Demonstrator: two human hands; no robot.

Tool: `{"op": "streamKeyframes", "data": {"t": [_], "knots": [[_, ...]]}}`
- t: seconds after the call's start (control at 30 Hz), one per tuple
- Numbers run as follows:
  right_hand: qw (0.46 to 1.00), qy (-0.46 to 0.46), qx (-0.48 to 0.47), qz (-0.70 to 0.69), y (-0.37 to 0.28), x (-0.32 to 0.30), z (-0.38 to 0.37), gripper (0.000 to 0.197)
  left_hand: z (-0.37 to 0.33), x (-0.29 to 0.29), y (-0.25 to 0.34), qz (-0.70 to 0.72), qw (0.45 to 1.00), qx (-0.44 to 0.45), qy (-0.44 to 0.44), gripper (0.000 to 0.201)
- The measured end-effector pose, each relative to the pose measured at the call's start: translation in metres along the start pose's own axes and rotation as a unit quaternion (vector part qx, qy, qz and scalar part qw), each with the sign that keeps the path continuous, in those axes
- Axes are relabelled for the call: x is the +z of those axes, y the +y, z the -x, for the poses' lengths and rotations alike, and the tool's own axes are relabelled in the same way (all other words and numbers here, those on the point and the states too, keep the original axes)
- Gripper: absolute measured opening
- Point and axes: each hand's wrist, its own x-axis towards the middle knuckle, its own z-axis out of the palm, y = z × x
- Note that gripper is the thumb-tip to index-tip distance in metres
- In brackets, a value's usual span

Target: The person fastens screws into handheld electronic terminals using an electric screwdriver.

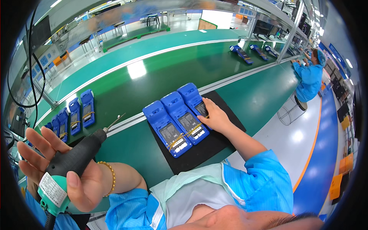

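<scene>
My left hand (86,183) has an electric screwdriver (74,155) across its palm, fingers loosely extended behind it and thumb at its side. The tool has a black body and a green rear end, and its thin bit points up and right. In front of me, three blue handheld terminals (167,128) lie side by side on a black mat (182,162), with dark battery labels and yellow bands showing. My right hand (217,117) grips the right-hand terminal (190,94) at its right edge, with thumb and fingers over its label area.
More blue terminals (87,108) lie on the green conveyor (126,86) at the left, and several others (241,55) at its far right. A metal rail separates conveyor and bench (249,86). Black cables (36,76) hang at the left. A co-worker in blue (309,78) sits at the far right.
</scene>
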Motion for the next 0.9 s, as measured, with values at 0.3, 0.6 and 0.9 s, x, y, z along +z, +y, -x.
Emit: {"op": "streamKeyframes", "data": {"t": [0.3,0.6,0.9], "knots": [[0.997,-0.041,-0.012,-0.062,0.012,-0.004,-0.001,0.083,0.005,0.012,-0.005,0.022,1.0,-0.002,0.0,0.071],[0.977,-0.09,-0.004,-0.191,0.011,-0.022,0.006,0.083,0.01,0.017,-0.007,0.002,1.0,-0.009,-0.026,0.072],[0.988,-0.138,0.011,-0.063,0.003,-0.048,-0.006,0.088,0.016,0.026,-0.014,-0.024,0.999,-0.021,-0.041,0.074]]}}
